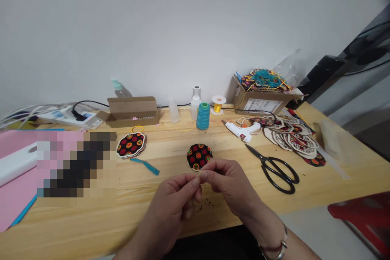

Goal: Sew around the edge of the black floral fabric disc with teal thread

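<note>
Over the front of the wooden table, my left hand point(178, 197) and my right hand point(227, 183) meet with thumbs and forefingers pinched together. Whatever lies between the fingertips is too small to make out. Just behind them is a round black fabric piece point(199, 155) with red and orange flower patterns, its near edge partly covered by my right fingers. To the left sits a small stack of patterned fabric pieces point(131, 145) with a yellow cord loop and a teal tassel point(146, 165). Black-handled scissors point(276, 168) lie open to the right of my right hand.
At the back stand a teal thread cone point(203, 117), white bottles point(195, 107), a yellow thread spool point(218, 107) and a cardboard box point(134, 118). A white glue gun point(243, 131), spread fabric pieces point(294, 136) and a filled carton point(265, 99) occupy the right. Pink sheets point(15, 142) lie left.
</note>
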Tool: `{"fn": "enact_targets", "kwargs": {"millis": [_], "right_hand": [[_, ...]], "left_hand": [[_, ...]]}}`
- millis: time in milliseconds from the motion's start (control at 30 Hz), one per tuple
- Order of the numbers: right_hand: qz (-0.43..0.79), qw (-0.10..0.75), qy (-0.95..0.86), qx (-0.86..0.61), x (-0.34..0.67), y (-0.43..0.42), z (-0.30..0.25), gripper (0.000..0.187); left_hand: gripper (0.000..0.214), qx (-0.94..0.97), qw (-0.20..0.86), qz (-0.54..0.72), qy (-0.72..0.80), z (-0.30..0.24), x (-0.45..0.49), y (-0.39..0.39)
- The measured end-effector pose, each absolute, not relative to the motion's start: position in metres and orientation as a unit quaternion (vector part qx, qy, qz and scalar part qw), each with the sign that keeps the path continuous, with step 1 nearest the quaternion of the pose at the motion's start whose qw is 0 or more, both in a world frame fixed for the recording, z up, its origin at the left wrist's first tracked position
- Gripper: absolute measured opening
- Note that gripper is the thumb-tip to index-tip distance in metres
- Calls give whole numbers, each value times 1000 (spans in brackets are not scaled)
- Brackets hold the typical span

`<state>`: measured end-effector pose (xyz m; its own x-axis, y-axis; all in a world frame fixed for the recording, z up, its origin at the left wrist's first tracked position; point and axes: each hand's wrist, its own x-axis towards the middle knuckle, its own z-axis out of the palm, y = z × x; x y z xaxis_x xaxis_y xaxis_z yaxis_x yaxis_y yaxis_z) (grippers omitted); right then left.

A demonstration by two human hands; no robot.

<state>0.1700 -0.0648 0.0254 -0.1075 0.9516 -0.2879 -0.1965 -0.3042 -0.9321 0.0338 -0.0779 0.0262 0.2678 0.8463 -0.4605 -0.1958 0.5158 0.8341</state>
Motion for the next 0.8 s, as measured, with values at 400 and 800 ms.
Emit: {"fn": "enact_targets", "kwargs": {"millis": [400, 800], "right_hand": [[135, 214, -667, -701, 213, -71, 4, 22], [-46, 9, -618, -785, 320, -94, -15, 32]], "left_hand": [[16, 268, 724, 392, 501, 24, 29, -76], [17, 253, 719, 402, 507, 22, 30, -74]]}}
